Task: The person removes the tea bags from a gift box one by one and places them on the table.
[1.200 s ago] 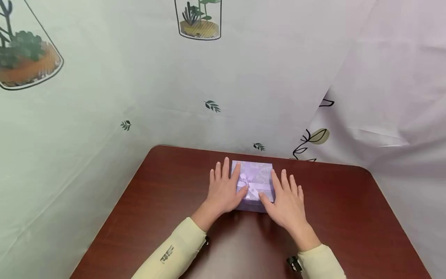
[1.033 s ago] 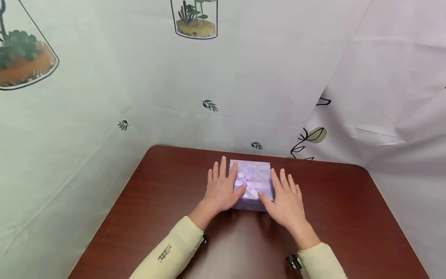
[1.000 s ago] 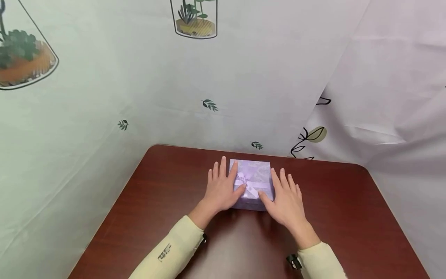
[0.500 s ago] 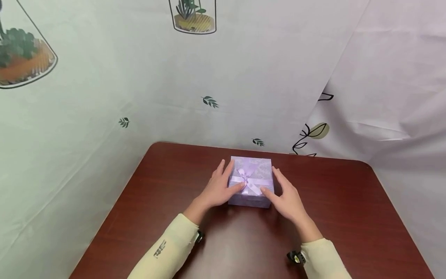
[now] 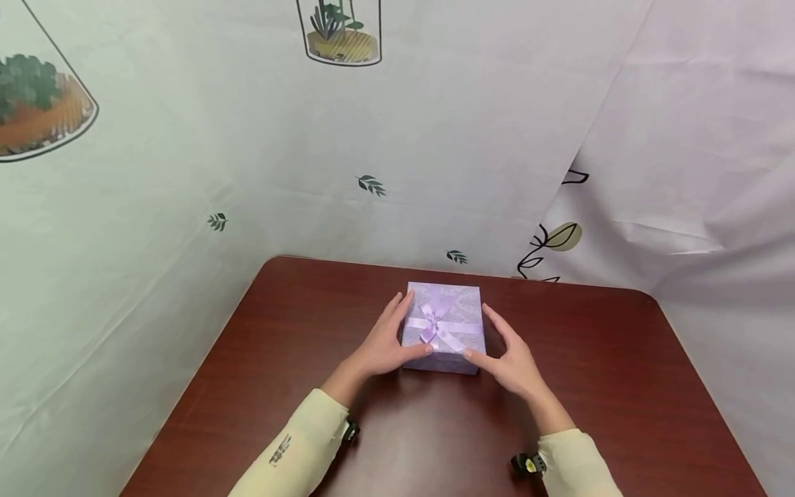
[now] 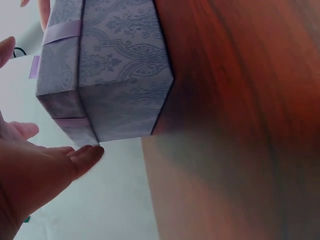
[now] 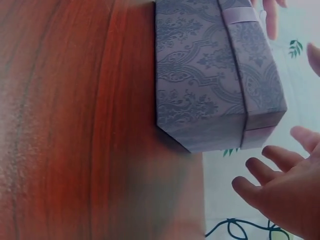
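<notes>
A lilac gift box (image 5: 456, 307) with a damask pattern stands on the brown table, its lid on. A ribbon crosses the lid and is tied in a bow (image 5: 433, 324). At the box's left side is my left hand (image 5: 381, 345), its fingers loosely bent. In the left wrist view its fingertips (image 6: 90, 156) come right to the lid's far corner, and the thumb stands off the box. My right hand (image 5: 518, 359) flanks the right side with fingers extended. A gap shows between its fingertips (image 7: 245, 186) and the box in the right wrist view.
The brown table (image 5: 298, 331) has rounded far corners and its back edge lies just beyond the box. Behind it hangs a pale cloth (image 5: 484, 124) printed with leaves and plant jars. Dark bands with small devices (image 5: 528, 464) sit at both wrists.
Both hands were spread flat above the box's sides. They have since turned inward and lowered alongside it, with the thumbs now nearer the front edge. The box stays in place.
</notes>
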The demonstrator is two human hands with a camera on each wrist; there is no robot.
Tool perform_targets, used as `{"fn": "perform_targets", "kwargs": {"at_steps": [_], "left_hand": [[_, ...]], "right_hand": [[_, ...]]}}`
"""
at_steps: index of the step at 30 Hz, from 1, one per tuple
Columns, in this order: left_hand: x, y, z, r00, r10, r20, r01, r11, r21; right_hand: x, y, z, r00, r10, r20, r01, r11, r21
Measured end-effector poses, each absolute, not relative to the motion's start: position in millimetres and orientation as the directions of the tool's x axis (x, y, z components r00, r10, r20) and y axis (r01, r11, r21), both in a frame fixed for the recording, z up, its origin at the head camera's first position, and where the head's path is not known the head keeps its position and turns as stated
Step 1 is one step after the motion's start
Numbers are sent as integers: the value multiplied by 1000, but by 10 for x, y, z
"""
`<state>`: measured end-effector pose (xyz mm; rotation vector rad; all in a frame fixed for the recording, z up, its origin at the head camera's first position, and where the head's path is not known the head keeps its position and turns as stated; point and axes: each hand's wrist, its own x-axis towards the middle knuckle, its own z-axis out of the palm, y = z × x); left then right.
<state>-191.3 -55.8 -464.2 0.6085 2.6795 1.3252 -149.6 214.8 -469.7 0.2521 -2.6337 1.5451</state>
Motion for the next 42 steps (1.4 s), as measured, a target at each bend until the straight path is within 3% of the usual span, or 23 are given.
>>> {"fn": "perform_targets", "kwargs": {"at_steps": [24, 33, 42], "left_hand": [[-1996, -651, -4867, -886, 430, 177, 389, 477, 789], [-2015, -646, -4894, -878, 412, 244, 411, 384, 827], [-2045, -643, -4898, -889, 400, 222, 375, 358, 855]], "right_hand": [[-1556, 2160, -4918, -958, -156, 242, -287, 475, -832], [-1577, 2142, -4928, -964, -151, 219, -253, 267, -930], [-1590, 2135, -4920, -976, -125, 178, -204, 243, -948]]}}
